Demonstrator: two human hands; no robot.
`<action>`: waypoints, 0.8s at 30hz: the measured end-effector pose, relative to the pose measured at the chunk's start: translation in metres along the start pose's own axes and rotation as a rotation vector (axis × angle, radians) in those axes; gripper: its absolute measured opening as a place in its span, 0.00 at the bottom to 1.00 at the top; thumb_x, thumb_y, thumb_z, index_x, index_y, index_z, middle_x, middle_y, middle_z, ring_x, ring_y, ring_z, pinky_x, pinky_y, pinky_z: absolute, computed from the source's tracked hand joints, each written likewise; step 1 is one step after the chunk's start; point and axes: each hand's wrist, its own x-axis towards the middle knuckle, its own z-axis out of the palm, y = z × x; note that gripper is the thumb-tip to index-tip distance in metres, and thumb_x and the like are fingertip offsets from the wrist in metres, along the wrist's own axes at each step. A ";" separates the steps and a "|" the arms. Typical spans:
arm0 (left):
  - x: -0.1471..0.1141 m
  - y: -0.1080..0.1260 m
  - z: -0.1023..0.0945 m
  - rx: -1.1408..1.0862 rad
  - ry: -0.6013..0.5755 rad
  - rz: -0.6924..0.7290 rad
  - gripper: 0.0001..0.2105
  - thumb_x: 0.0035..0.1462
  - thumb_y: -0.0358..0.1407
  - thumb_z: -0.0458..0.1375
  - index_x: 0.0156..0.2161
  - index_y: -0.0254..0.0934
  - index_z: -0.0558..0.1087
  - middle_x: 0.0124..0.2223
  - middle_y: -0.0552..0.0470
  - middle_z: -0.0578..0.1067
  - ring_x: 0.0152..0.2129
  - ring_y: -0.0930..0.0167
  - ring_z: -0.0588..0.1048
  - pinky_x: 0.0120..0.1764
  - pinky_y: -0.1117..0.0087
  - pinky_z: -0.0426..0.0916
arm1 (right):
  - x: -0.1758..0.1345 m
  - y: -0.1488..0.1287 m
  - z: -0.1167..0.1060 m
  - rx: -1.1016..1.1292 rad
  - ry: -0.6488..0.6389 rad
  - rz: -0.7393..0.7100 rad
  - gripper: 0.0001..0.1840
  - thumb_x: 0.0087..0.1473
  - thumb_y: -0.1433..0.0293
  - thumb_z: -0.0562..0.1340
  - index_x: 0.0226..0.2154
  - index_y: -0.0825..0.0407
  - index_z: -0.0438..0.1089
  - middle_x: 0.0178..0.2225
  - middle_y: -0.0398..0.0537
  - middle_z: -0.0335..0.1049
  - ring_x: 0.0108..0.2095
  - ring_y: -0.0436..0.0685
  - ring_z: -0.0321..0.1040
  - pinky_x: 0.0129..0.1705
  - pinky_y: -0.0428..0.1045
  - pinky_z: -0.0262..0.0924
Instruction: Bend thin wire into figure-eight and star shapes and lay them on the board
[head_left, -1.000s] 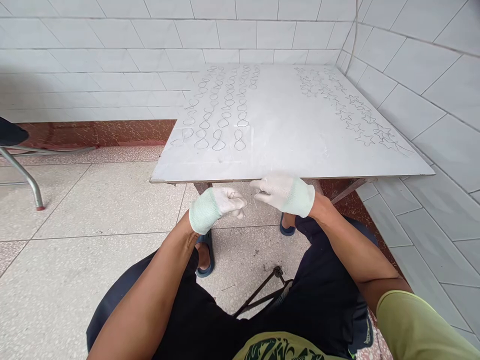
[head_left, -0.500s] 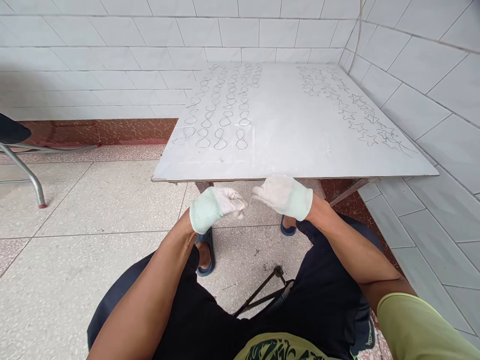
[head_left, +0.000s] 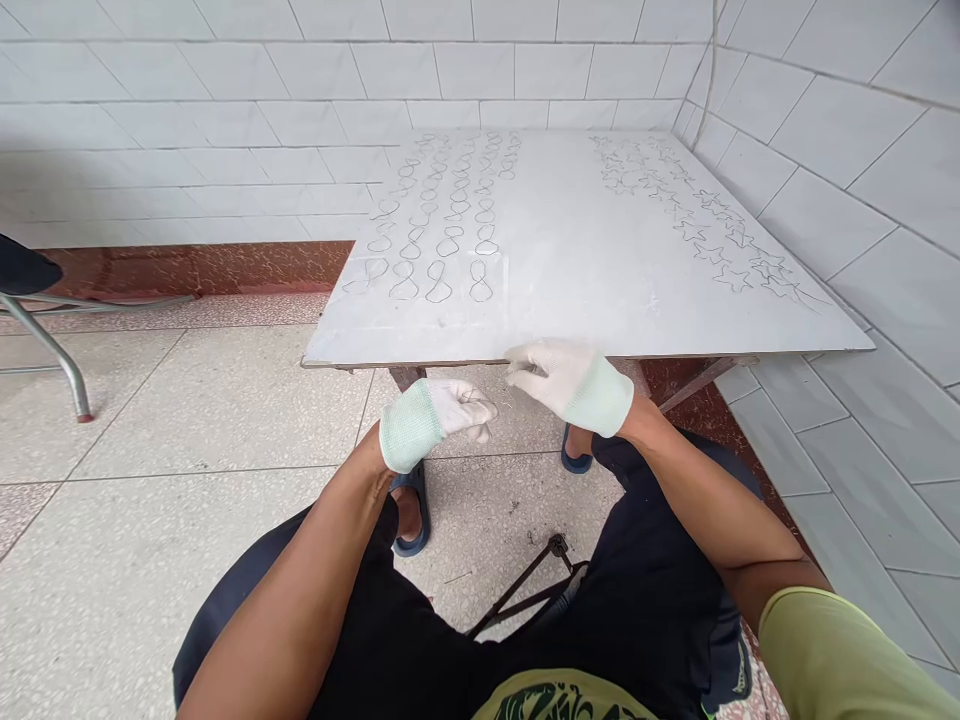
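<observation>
My left hand (head_left: 456, 410), in a white glove with a pale green cuff, is pinched closed on a thin wire (head_left: 504, 404). Only a short, faint length of the wire shows past the fingertips, so its shape is unclear. My right hand (head_left: 559, 378), gloved alike, hovers just to the right at the table's front edge. Its thumb stands apart from its fingers, close to the wire. Beyond both hands lies a white-topped table (head_left: 570, 300). On its left are rows of figure-eight wire shapes (head_left: 481, 282); along its right lie star-shaped wires (head_left: 731, 275).
Tiled walls (head_left: 225, 125) border the table at the back and right. A metal-legged chair (head_left: 60, 350) stands at far left. Between my legs on the speckled floor (head_left: 187, 540) is a dark metal frame (head_left: 525, 590). My feet are in blue slippers (head_left: 411, 515).
My right hand has opened, its thumb parting from the fingers, and has shifted slightly right, away from the wire. The left hand keeps its pinch in nearly the same place.
</observation>
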 end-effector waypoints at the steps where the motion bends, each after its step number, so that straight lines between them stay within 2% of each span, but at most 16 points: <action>1: -0.001 0.002 0.001 0.023 0.003 -0.003 0.10 0.52 0.43 0.67 0.29 0.38 0.80 0.26 0.48 0.82 0.21 0.70 0.73 0.26 0.71 0.65 | 0.000 0.000 0.000 0.076 0.008 0.037 0.15 0.70 0.59 0.61 0.45 0.47 0.81 0.42 0.47 0.82 0.44 0.59 0.76 0.48 0.52 0.64; 3: -0.003 0.006 0.002 0.064 -0.011 -0.016 0.12 0.52 0.45 0.66 0.25 0.39 0.79 0.26 0.48 0.82 0.22 0.70 0.73 0.27 0.70 0.65 | 0.001 0.001 -0.001 0.239 0.036 0.137 0.15 0.69 0.57 0.61 0.41 0.47 0.81 0.42 0.45 0.82 0.43 0.58 0.77 0.47 0.52 0.66; 6: -0.004 0.009 0.002 0.076 -0.042 -0.031 0.16 0.51 0.48 0.66 0.21 0.39 0.76 0.23 0.48 0.80 0.22 0.68 0.75 0.29 0.68 0.67 | 0.002 0.004 -0.006 0.506 0.123 0.312 0.18 0.68 0.57 0.60 0.36 0.49 0.81 0.38 0.47 0.83 0.39 0.57 0.78 0.44 0.52 0.69; 8: -0.003 0.008 0.001 0.072 -0.053 -0.025 0.16 0.51 0.49 0.66 0.21 0.40 0.76 0.22 0.48 0.78 0.23 0.67 0.76 0.30 0.68 0.67 | 0.003 0.005 -0.011 0.611 0.169 0.356 0.18 0.67 0.57 0.61 0.35 0.52 0.80 0.36 0.49 0.83 0.36 0.56 0.79 0.43 0.51 0.70; 10: -0.002 0.006 0.000 0.076 -0.059 -0.014 0.16 0.51 0.49 0.65 0.22 0.39 0.77 0.22 0.48 0.78 0.23 0.67 0.75 0.30 0.68 0.67 | 0.002 0.004 -0.013 0.609 0.152 0.338 0.18 0.66 0.57 0.62 0.34 0.52 0.80 0.36 0.49 0.83 0.36 0.55 0.79 0.43 0.51 0.71; 13: 0.000 0.003 -0.002 0.097 -0.049 -0.013 0.16 0.52 0.49 0.65 0.24 0.39 0.78 0.23 0.48 0.79 0.21 0.69 0.72 0.28 0.68 0.64 | 0.000 0.000 -0.011 0.508 0.053 0.292 0.17 0.66 0.58 0.63 0.33 0.50 0.81 0.35 0.46 0.83 0.37 0.55 0.80 0.43 0.50 0.71; 18: 0.000 0.006 0.002 0.141 -0.009 -0.029 0.16 0.53 0.49 0.65 0.26 0.38 0.79 0.26 0.47 0.81 0.21 0.70 0.72 0.26 0.70 0.62 | 0.001 -0.002 0.005 0.489 -0.134 0.291 0.10 0.62 0.65 0.66 0.30 0.49 0.80 0.33 0.44 0.83 0.31 0.52 0.79 0.34 0.46 0.69; 24: -0.003 0.011 0.009 0.290 0.037 -0.061 0.14 0.54 0.48 0.64 0.29 0.38 0.79 0.25 0.50 0.81 0.21 0.71 0.69 0.27 0.70 0.62 | 0.005 -0.001 0.017 0.554 -0.142 0.290 0.12 0.62 0.68 0.65 0.27 0.51 0.78 0.27 0.43 0.81 0.27 0.49 0.77 0.30 0.43 0.67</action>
